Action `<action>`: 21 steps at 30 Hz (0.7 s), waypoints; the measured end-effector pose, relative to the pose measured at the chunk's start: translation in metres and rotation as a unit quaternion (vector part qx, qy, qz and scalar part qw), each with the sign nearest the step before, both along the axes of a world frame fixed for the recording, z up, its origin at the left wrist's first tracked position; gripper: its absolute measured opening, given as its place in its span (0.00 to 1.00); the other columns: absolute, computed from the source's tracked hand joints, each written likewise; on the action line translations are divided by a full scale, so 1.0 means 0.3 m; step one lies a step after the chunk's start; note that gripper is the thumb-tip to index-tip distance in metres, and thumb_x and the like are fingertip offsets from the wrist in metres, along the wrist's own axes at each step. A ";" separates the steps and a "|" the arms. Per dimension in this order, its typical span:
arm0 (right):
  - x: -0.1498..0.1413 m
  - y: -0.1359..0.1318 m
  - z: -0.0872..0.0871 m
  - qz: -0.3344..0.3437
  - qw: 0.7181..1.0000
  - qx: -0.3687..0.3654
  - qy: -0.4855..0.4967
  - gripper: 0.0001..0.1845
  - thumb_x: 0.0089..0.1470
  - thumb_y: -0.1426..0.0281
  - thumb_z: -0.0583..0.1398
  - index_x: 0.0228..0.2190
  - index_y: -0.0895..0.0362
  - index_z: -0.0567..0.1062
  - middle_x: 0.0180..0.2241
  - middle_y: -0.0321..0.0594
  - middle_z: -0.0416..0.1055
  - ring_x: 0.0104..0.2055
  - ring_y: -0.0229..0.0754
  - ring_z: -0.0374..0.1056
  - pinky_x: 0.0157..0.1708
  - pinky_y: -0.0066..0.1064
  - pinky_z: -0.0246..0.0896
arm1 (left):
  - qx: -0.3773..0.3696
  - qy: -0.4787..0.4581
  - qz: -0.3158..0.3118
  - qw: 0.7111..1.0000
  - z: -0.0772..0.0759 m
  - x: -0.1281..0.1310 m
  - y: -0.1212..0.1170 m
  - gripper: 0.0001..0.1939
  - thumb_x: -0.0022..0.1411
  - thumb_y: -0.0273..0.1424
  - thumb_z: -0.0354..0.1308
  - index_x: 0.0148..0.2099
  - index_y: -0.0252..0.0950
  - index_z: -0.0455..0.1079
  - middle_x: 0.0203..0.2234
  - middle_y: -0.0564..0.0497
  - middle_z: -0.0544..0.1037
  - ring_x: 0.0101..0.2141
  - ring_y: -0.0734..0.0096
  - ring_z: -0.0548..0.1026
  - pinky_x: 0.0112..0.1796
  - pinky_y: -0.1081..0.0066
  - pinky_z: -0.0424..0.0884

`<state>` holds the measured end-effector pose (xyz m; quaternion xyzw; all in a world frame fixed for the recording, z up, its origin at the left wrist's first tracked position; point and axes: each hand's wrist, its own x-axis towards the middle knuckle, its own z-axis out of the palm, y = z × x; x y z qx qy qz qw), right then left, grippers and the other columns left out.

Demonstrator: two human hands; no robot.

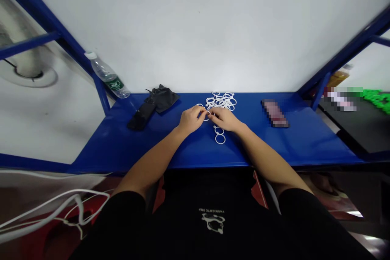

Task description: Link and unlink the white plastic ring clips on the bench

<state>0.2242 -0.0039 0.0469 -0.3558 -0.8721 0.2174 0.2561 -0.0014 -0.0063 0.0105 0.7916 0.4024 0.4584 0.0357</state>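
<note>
Between my hands is a white ring [207, 119], pinched from both sides. My left hand [191, 119] has its fingertips closed on the ring's left part. On the other side, my right hand [223, 118] grips it with thumb and fingers. A pile of white rings [224, 100] lies just behind my hands, and one more ring shows partly beyond my left fingers. Nearer to me, below my right hand, two white rings [219, 139] lie joined or touching; I cannot tell which. Small knobs or clasps show on some rings.
The blue table [189, 152] stands against a white wall. To the left are a clear plastic bottle [114, 83], a black pouch [163, 98] and a black object [142, 116]. On the right lies a blurred phone-like object [275, 113]. Blue frame bars [323, 85] rise at both sides.
</note>
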 end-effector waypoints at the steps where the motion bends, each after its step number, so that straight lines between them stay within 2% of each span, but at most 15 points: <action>1: 0.002 0.001 0.000 0.008 1.000 -0.004 0.012 0.12 0.71 0.62 0.57 0.42 0.54 0.78 0.37 0.41 0.80 0.36 0.44 0.71 0.41 0.36 0.63 | 0.005 -0.011 0.003 1.000 -0.001 0.000 0.002 0.08 0.77 0.33 0.60 0.44 0.38 0.78 0.34 0.48 0.84 0.35 0.66 0.82 0.39 0.69 0.74; 5: 0.006 0.003 0.006 0.015 0.999 -0.008 0.045 0.14 0.71 0.61 0.55 0.42 0.54 0.77 0.38 0.42 0.80 0.38 0.46 0.73 0.43 0.37 0.64 | 0.008 -0.038 0.010 0.999 0.001 -0.007 0.013 0.09 0.78 0.35 0.59 0.49 0.38 0.80 0.38 0.47 0.85 0.35 0.67 0.82 0.42 0.68 0.77; 8: 0.003 0.004 0.005 0.002 0.996 -0.012 0.085 0.15 0.72 0.61 0.53 0.41 0.54 0.76 0.38 0.43 0.80 0.39 0.47 0.73 0.45 0.38 0.66 | 0.018 -0.029 -0.026 0.999 0.005 -0.008 0.015 0.12 0.78 0.34 0.60 0.56 0.37 0.81 0.40 0.46 0.86 0.35 0.68 0.82 0.42 0.69 0.77; 11: 0.001 0.005 -0.002 0.002 0.993 -0.022 0.112 0.13 0.69 0.65 0.52 0.40 0.54 0.75 0.36 0.41 0.79 0.39 0.46 0.73 0.45 0.38 0.67 | 0.017 -0.006 -0.054 0.998 0.007 -0.005 0.010 0.11 0.77 0.33 0.61 0.55 0.37 0.82 0.38 0.47 0.86 0.34 0.68 0.82 0.41 0.70 0.76; 14: 0.002 0.007 -0.009 0.008 0.994 -0.024 0.111 0.11 0.65 0.68 0.52 0.38 0.54 0.75 0.32 0.39 0.78 0.38 0.46 0.73 0.44 0.37 0.67 | -0.003 0.008 -0.051 0.999 0.005 -0.002 0.008 0.10 0.76 0.33 0.62 0.53 0.38 0.82 0.38 0.48 0.86 0.32 0.70 0.82 0.39 0.70 0.76; 18: 0.006 0.011 -0.011 -0.003 0.995 -0.016 0.103 0.11 0.61 0.68 0.52 0.36 0.53 0.75 0.28 0.38 0.76 0.34 0.46 0.73 0.41 0.36 0.67 | -0.024 0.019 -0.051 0.998 0.009 0.006 0.002 0.10 0.77 0.34 0.62 0.54 0.39 0.81 0.41 0.48 0.87 0.36 0.68 0.84 0.40 0.71 0.76; 21: 0.012 0.015 -0.009 -0.015 0.994 -0.020 0.108 0.12 0.59 0.69 0.52 0.35 0.53 0.76 0.25 0.37 0.75 0.30 0.45 0.72 0.39 0.36 0.67 | -0.030 0.021 -0.056 0.998 0.014 0.016 -0.007 0.10 0.78 0.36 0.62 0.54 0.39 0.80 0.39 0.48 0.87 0.36 0.67 0.84 0.39 0.70 0.76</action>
